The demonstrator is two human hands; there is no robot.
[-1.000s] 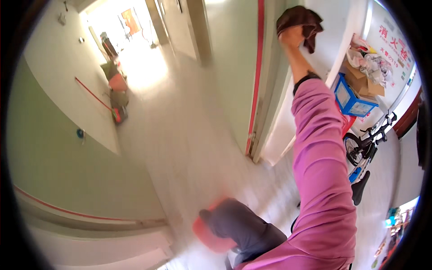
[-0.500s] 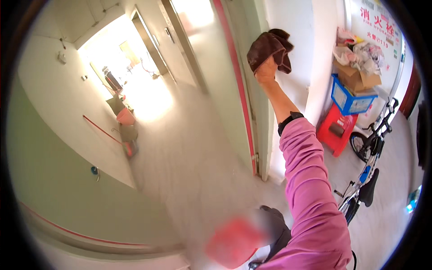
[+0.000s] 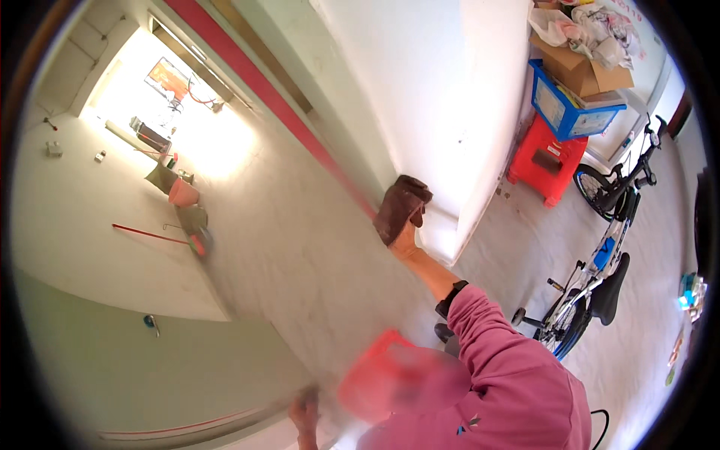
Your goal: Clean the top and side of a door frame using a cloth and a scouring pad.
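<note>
Right hand [image 3: 406, 241] is clenched on a brown cloth [image 3: 401, 208], pressed against the white wall [image 3: 427, 97]. Left hand [image 3: 304, 411] is blurred below; its grip cannot be told.

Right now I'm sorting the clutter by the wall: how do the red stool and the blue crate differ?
The red stool stands on the floor, while the blue crate sits on top of it. The red stool bears the load; the blue crate carries a cardboard box heaped with crumpled bags. Both stand against the white wall, and both look like plastic.
</note>
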